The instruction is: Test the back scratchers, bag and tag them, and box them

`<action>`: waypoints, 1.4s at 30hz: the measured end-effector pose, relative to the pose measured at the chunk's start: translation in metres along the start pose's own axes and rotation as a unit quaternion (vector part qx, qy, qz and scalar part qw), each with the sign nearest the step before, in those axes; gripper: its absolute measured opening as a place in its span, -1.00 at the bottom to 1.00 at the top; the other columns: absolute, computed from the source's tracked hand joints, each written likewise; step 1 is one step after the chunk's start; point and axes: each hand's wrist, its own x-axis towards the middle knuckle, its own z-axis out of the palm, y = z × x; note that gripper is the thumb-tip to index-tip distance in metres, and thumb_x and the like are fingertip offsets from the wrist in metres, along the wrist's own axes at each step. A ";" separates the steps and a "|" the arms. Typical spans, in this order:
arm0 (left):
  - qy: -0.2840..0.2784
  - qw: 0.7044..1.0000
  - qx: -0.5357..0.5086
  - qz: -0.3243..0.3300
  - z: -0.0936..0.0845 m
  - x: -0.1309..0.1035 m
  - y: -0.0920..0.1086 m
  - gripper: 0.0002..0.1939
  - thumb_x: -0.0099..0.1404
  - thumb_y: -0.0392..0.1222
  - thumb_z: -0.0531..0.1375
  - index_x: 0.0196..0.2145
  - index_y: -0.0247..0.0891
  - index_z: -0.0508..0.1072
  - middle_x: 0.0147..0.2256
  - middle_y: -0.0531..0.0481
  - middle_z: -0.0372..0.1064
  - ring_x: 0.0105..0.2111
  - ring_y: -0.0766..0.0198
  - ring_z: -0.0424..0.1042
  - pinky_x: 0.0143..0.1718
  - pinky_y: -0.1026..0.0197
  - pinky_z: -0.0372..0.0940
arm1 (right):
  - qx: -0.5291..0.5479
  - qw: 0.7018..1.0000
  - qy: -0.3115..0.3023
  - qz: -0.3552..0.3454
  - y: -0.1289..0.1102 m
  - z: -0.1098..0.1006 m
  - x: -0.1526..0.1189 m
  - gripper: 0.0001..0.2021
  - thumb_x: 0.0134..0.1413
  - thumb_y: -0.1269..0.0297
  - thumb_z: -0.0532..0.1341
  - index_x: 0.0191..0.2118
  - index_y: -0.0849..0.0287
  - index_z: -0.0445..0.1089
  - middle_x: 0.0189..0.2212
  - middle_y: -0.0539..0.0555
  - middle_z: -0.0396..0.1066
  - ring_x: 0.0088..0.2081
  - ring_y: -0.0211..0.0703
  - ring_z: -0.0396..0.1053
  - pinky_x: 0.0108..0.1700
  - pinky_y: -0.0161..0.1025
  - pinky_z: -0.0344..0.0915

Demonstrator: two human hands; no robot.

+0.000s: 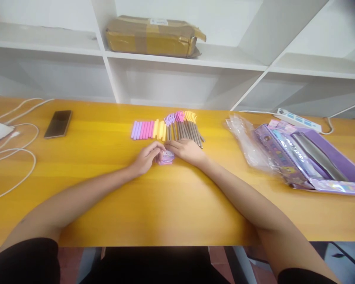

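Note:
A small stack of purple and pink cards point(167, 158) lies on the table between my hands; its print is too blurred to read. My left hand point(148, 157) is at its left side, fingers curled in against the edge. From the right, my right hand point(187, 150) reaches over the stack's upper right edge, its fingers stretched out and touching it. Just beyond is a row of short purple, pink and yellow sticks point(144, 129). Beside them lie several grey rods point(186, 131) with curved, claw-like purple, pink and yellow heads point(180, 116). My right fingers partly cover the rods' near ends.
A phone point(58, 124) and white cables point(26, 149) are at the left. On the right are clear plastic wrap point(250, 144), an opened purple box point(334, 144) with packets inside, and a power strip point(298, 120). A taped parcel point(152, 37) sits on the white shelf point(225, 55).

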 end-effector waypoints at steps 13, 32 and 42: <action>-0.012 1.000 0.010 -0.018 -0.001 -0.001 -0.002 -0.75 0.56 0.00 0.08 -0.11 -0.21 0.42 -0.43 0.07 0.39 -0.45 0.28 0.39 -0.35 0.20 0.29 | -0.041 0.999 -0.025 0.004 0.001 -0.002 -0.006 -0.74 0.54 0.43 0.05 0.11 0.19 0.45 0.03 0.16 0.50 -0.39 -0.21 0.27 -0.27 -0.14 0.14; -0.101 0.882 0.451 0.098 -0.003 0.001 -0.008 -0.53 0.48 0.04 0.25 0.24 -0.15 0.39 0.11 -0.22 0.43 0.10 -0.11 0.46 0.16 -0.12 0.35 | -0.009 1.000 0.016 -0.008 0.004 0.004 -0.013 -0.73 0.57 0.40 0.03 0.05 0.22 0.49 0.11 0.21 0.52 -0.25 -0.15 0.41 -0.18 -0.15 0.25; -0.113 0.894 0.424 0.086 -0.005 0.000 0.003 -0.51 0.42 -0.01 0.29 0.23 -0.16 0.40 0.05 -0.19 0.40 0.01 -0.05 0.46 0.08 -0.04 0.36 | 0.022 0.999 0.049 -0.008 0.004 0.007 -0.019 -0.67 0.54 0.43 0.03 0.19 0.22 0.48 0.14 0.25 0.52 -0.18 -0.11 0.46 -0.14 -0.13 0.28</action>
